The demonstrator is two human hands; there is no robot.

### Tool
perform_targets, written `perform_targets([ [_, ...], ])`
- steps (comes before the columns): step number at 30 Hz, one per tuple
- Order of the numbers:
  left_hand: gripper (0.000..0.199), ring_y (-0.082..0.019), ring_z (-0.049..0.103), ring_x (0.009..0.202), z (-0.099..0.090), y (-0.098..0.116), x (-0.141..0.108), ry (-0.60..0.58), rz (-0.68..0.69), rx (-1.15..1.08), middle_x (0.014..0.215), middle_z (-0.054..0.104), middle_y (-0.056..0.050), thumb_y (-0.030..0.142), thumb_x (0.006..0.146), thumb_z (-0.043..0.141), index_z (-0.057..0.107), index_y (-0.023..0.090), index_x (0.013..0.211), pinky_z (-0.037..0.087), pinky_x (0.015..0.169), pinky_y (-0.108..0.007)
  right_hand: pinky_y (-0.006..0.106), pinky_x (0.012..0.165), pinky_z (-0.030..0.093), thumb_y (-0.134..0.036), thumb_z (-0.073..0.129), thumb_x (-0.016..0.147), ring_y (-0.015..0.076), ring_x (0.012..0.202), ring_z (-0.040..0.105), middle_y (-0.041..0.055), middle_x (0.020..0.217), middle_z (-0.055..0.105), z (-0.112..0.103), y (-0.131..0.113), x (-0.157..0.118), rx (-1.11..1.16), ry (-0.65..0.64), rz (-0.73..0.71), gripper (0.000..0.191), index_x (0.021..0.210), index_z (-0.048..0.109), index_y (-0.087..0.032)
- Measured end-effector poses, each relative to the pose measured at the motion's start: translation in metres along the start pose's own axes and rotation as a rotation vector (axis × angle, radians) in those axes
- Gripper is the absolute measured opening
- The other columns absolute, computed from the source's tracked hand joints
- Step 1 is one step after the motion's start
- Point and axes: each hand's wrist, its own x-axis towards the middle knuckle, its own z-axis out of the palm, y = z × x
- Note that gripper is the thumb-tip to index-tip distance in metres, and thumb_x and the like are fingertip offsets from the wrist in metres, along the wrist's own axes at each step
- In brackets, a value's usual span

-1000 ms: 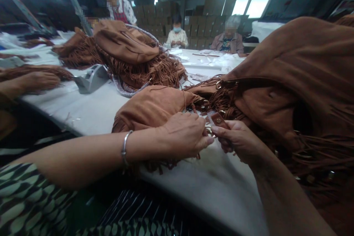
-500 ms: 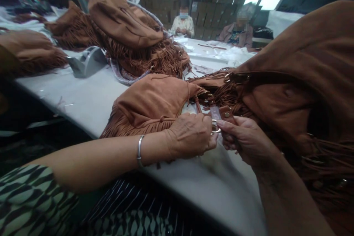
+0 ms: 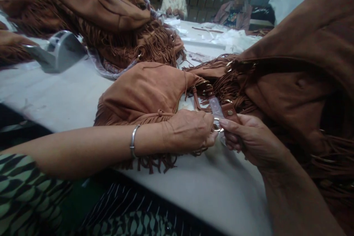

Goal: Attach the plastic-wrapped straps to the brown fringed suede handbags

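Note:
A brown suede-like shoulder bag (image 3: 143, 90) with long fringe lies on the table in front of me, its zip side towards the right. Beside its right end, both hands meet at a silvery metal ring (image 3: 218, 130). My left hand (image 3: 189, 131), palm down, is closed with its fingertips on the ring's left side. From the right, my right hand (image 3: 249, 136) pinches the ring between thumb and curled fingers. Just above these fingers shows a brown strap tab (image 3: 230, 111) with a metal stud. Clear plastic wrap (image 3: 215, 107) covers a strap piece nearby. What lies inside the left fingers is hidden.
More fringed brown bags are heaped at the back left (image 3: 110, 11) and close on my right (image 3: 298, 92). A grey tape dispenser-like holder (image 3: 59, 53) stands on the white table (image 3: 177, 188). Two people sit across the table, near white plastic sheets (image 3: 235, 40).
My view has tilted down and shifted slightly right. The hands stay together at the ring, which has turned a little. More fringe shows below my left wrist.

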Motion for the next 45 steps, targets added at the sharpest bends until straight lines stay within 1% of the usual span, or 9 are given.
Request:
perform_targets([
  [3, 0.029, -0.025, 0.063, 0.073, 0.005, -0.002, 0.003, 0.045, -0.023, 0.0, 0.079, 0.062, -0.009, 0.038, 0.091, 0.041, 0.053, 0.011, 0.088, 0.049, 0.059, -0.033, 0.015, 0.034, 0.027, -0.05, 0.075, 0.066, 0.0043, 0.035, 0.037, -0.0063, 0.043, 0.044, -0.004, 0.0, 0.001, -0.072, 0.03, -0.016, 0.043, 0.068, 0.05, -0.016],
  [6, 0.031, -0.026, 0.063, 0.072, 0.008, -0.006, 0.005, 0.047, -0.059, -0.013, 0.08, 0.062, -0.009, 0.038, 0.091, 0.038, 0.052, 0.011, 0.089, 0.05, 0.059, -0.035, 0.017, 0.035, 0.027, -0.061, 0.053, 0.082, 0.006, 0.036, 0.036, -0.0045, 0.046, 0.046, -0.012, -0.004, -0.003, -0.22, 0.011, -0.07, 0.045, 0.081, 0.053, -0.017],
  [8, 0.031, -0.026, 0.063, 0.073, 0.008, -0.009, 0.006, 0.049, -0.064, -0.031, 0.08, 0.062, -0.009, 0.039, 0.091, 0.037, 0.052, 0.011, 0.09, 0.05, 0.06, -0.036, 0.019, 0.036, 0.028, -0.062, 0.043, 0.087, 0.0071, 0.039, 0.036, -0.0034, 0.049, 0.046, -0.017, -0.009, -0.009, -0.352, -0.083, -0.078, 0.047, 0.082, 0.053, -0.017],
  [11, 0.032, -0.026, 0.063, 0.073, 0.008, -0.011, 0.007, 0.069, -0.064, -0.049, 0.081, 0.062, -0.01, 0.038, 0.091, 0.036, 0.052, 0.011, 0.09, 0.049, 0.06, -0.036, 0.019, 0.037, 0.026, -0.06, 0.046, 0.086, 0.0072, 0.042, 0.035, -0.0033, 0.05, 0.042, -0.021, -0.016, -0.015, -0.55, -0.259, -0.023, 0.046, 0.073, 0.053, -0.017],
  [14, 0.033, -0.026, 0.063, 0.073, 0.009, -0.012, 0.006, 0.07, -0.066, -0.061, 0.081, 0.062, -0.01, 0.039, 0.092, 0.035, 0.052, 0.011, 0.089, 0.049, 0.059, -0.036, 0.02, 0.039, 0.026, -0.055, 0.047, 0.087, 0.0075, 0.043, 0.036, -0.0028, 0.049, 0.041, -0.018, -0.018, -0.015, -0.703, -0.306, -0.052, 0.045, 0.063, 0.051, -0.017],
  [23, 0.032, -0.025, 0.063, 0.074, 0.01, -0.014, 0.004, 0.092, -0.015, -0.072, 0.082, 0.062, -0.008, 0.039, 0.093, 0.035, 0.053, 0.012, 0.089, 0.048, 0.059, -0.035, 0.023, 0.046, 0.03, -0.043, 0.043, 0.089, 0.0116, 0.047, 0.045, -0.0004, 0.051, 0.048, -0.003, -0.01, -0.012, -1.042, -0.09, -0.287, 0.036, 0.069, 0.059, -0.017],
  [32, 0.032, -0.024, 0.062, 0.072, 0.011, -0.018, 0.003, 0.104, 0.024, -0.02, 0.078, 0.061, -0.007, 0.039, 0.094, 0.036, 0.052, 0.013, 0.087, 0.046, 0.055, -0.033, 0.027, 0.051, 0.029, -0.043, 0.041, 0.089, 0.0154, 0.051, 0.053, 0.0014, 0.057, 0.058, -0.003, -0.008, -0.02, -1.245, 0.094, -0.388, 0.036, 0.066, 0.058, -0.02],
  [40, 0.03, -0.023, 0.061, 0.071, 0.018, -0.018, 0.003, 0.18, 0.075, 0.036, 0.079, 0.06, -0.008, 0.036, 0.096, 0.032, 0.049, 0.012, 0.089, 0.049, 0.058, -0.034, 0.03, 0.049, 0.022, -0.042, 0.031, 0.091, 0.0221, 0.043, 0.056, 0.0031, 0.05, 0.055, 0.011, 0.004, -0.022, -1.535, 0.294, -0.496, 0.041, 0.07, 0.058, -0.02],
  [45, 0.031, -0.024, 0.061, 0.069, 0.019, -0.018, 0.003, 0.223, 0.101, 0.091, 0.078, 0.059, -0.008, 0.035, 0.097, 0.031, 0.048, 0.011, 0.089, 0.05, 0.055, -0.035, 0.03, 0.048, 0.023, -0.041, 0.031, 0.092, 0.0224, 0.042, 0.057, 0.0035, 0.05, 0.058, 0.016, 0.007, -0.021, -1.519, 0.309, -0.534, 0.041, 0.067, 0.056, -0.02],
])
